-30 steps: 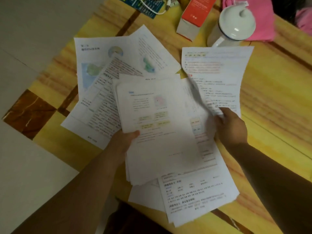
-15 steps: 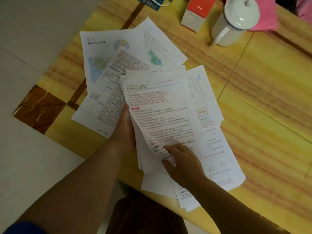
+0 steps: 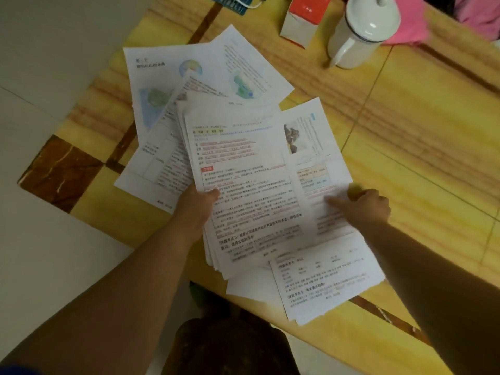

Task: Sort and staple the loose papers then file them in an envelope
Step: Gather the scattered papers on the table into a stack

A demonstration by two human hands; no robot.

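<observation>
My left hand [image 3: 198, 203] grips the left edge of a thick stack of printed papers [image 3: 243, 190], thumb on the top sheet with red-highlighted text. To its right, my right hand [image 3: 364, 204] pinches the right edge of a sheet with coloured tables [image 3: 319, 180] that lies on the table. More loose sheets spread around: map pages [image 3: 162, 77] at the upper left, a page with a small photo [image 3: 305, 131] behind, and text pages [image 3: 324, 282] at the table's near edge. No stapler or envelope is visible.
The yellow wood-grain table [image 3: 419, 144] has bare surface to the right. At the back stand a white lidded enamel mug [image 3: 362, 33], a red-and-white carton [image 3: 303, 20] and a pink cloth [image 3: 411, 25]. The pale tiled floor [image 3: 40, 90] lies beyond the table's left edge.
My right hand let go of the red-text sheet, now on top of the stack, and moved right to the table-printed sheet. My left hand shifted its grip lower on the stack.
</observation>
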